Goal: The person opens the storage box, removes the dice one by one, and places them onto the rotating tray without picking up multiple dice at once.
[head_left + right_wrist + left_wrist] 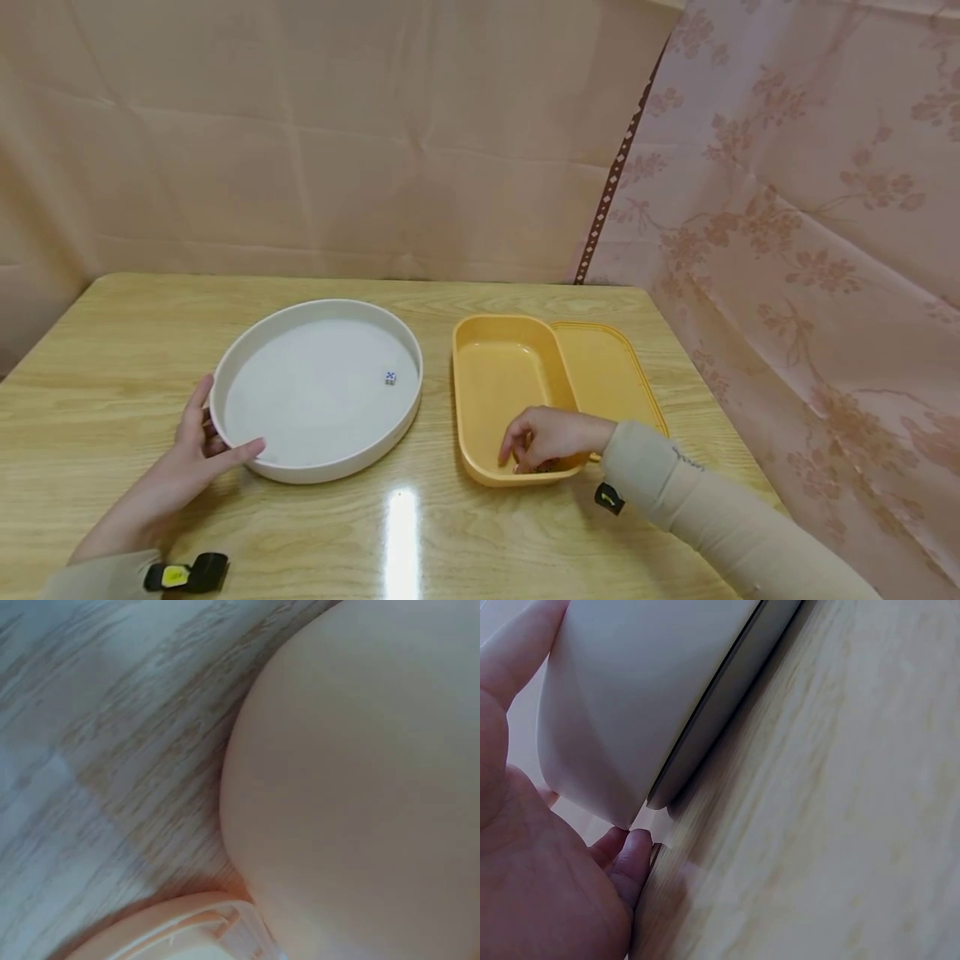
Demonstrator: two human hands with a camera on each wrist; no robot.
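Left hand (195,458) on tray (315,383), right hand (551,437) in tub (502,375)

Worktop (300,542) carries everything. Tray sits left; tub right, well apart; lid (600,375) beside tub's right wall, possibly partly beneath. Die (390,378) lies in tray, toward its right wall. Small dark bits (546,467) at tub's near end, too hidden to identify.

Risks, judged: raising tray's gripped edge could slide the die; wrist catching tub's wall could shift it; a loose pinch could drop a bit.

Hands: left part-closed, thumb over rim, fingers round the outside. Right bent downward, fingers partly curled by the bits; grip, if any, can't tell.
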